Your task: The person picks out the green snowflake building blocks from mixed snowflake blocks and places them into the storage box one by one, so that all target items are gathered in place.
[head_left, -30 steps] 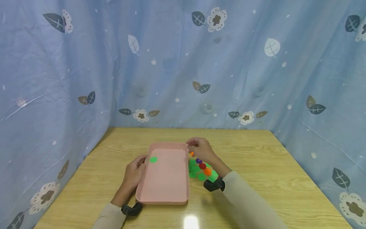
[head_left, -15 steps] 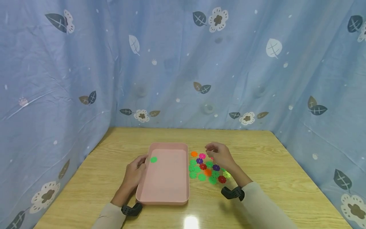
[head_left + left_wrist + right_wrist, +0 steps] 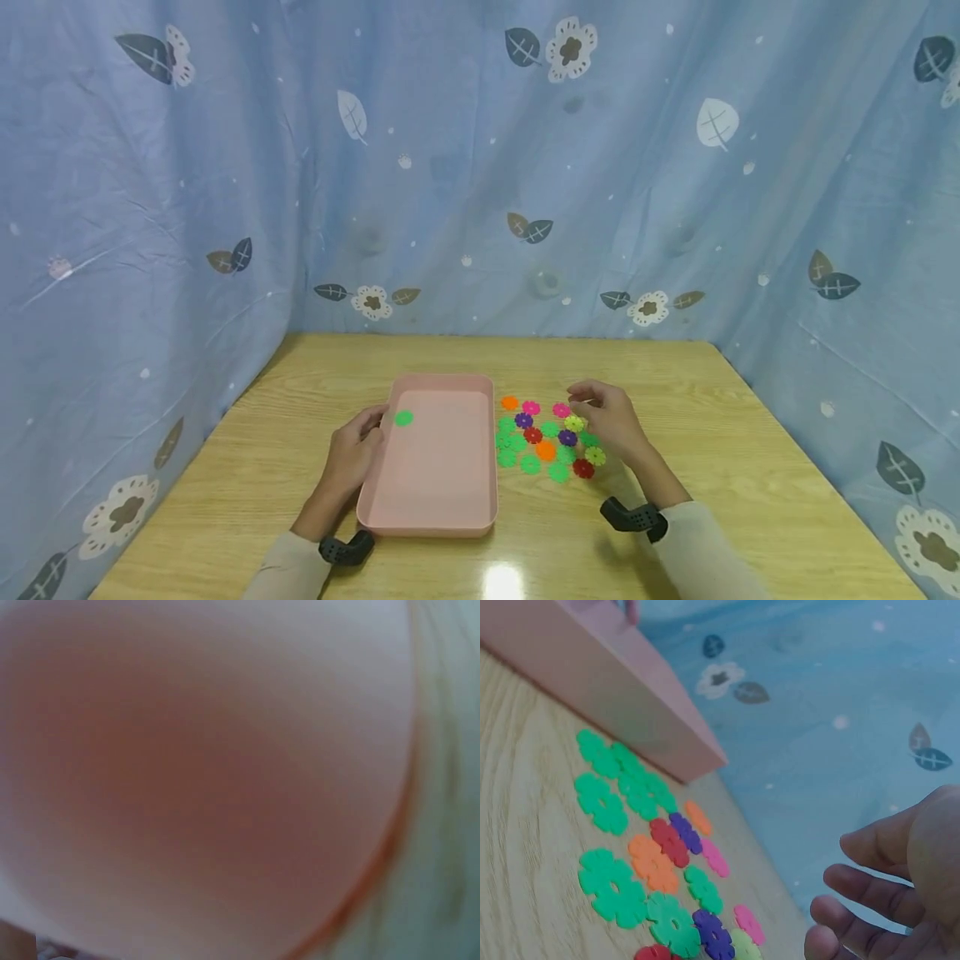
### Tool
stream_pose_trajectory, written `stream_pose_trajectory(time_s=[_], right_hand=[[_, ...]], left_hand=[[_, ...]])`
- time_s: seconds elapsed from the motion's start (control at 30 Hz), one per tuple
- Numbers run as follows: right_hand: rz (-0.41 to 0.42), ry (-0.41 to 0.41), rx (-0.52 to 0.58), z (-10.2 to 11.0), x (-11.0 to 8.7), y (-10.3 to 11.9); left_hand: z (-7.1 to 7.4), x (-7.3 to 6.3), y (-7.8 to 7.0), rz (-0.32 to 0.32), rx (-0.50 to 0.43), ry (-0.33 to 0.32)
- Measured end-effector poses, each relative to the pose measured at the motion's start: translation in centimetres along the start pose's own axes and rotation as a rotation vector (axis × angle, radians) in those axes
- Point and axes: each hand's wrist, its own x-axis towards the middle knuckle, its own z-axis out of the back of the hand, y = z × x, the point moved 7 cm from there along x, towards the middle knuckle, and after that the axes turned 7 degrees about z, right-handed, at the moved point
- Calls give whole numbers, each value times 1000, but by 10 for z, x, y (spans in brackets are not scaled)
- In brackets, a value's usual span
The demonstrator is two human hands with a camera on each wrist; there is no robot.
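Observation:
A shallow pink tray [image 3: 427,475] lies on the table, and my left hand [image 3: 352,450] grips its left rim. One green flower-shaped plastic piece [image 3: 403,418] is inside the tray, near its upper left. To the tray's right, several flower-shaped pieces [image 3: 546,451] in green, orange, red, purple, pink and yellow-green lie scattered. Over the right side of this group hovers my right hand [image 3: 611,417]. In the right wrist view its fingers [image 3: 870,889] are loosely bent and hold nothing. The left wrist view shows mostly blurred tray; the left hand is hardly visible there.
The wooden table [image 3: 720,483] extends around the tray on all sides. A blue patterned curtain [image 3: 465,167] hangs behind it and along both sides. Black camera bands [image 3: 633,517] sit on both wrists.
My right hand has moved from the tray's upper right corner rightward and slightly down over the scattered pieces, uncovering many of them. The left hand and tray have stayed in place.

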Motion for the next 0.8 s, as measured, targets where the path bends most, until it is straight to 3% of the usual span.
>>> stream_pose_trajectory(time_s=[0.1,0.27,0.5,0.8], right_hand=[[4,-26,-2,1,-2,-1],[25,-83,-100,3,-8,-9],[-12,-164,-143,7,-19,-27],[-42,-152,-194,8,-25,-33]], left_hand=[[3,1,-2,5,-6,1],[3,1,0,23,-17,17],[0,-2,3,19,-31,15],[-1,-3,1,12,-21,12]])
